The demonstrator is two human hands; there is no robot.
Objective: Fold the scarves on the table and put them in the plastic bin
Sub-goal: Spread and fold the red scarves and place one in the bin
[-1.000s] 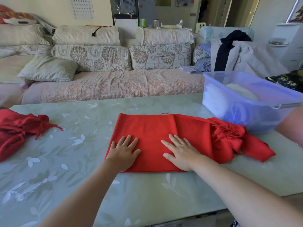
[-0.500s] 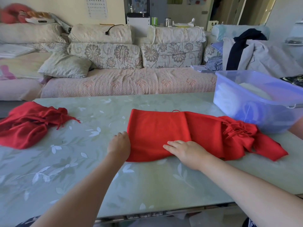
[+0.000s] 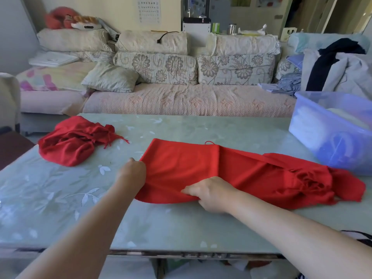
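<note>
The bin (image 3: 322, 137) runs off the right edge; its pale contents blur behind the cloudy wall. The scarf (image 3: 191, 168) hides the fingertips of the left hand (image 3: 131, 171) and the right hand (image 3: 213, 193).

Bright daylight (soft, edges warped)

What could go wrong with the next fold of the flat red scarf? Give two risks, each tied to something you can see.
1. The scarf has a fringed end bunched near the plastic bin; folding over it would probably leave a lumpy, uneven result.
2. The left hand and right hand grip only the scarf's left part, so lifting may drag the loose right side out of line.
</note>
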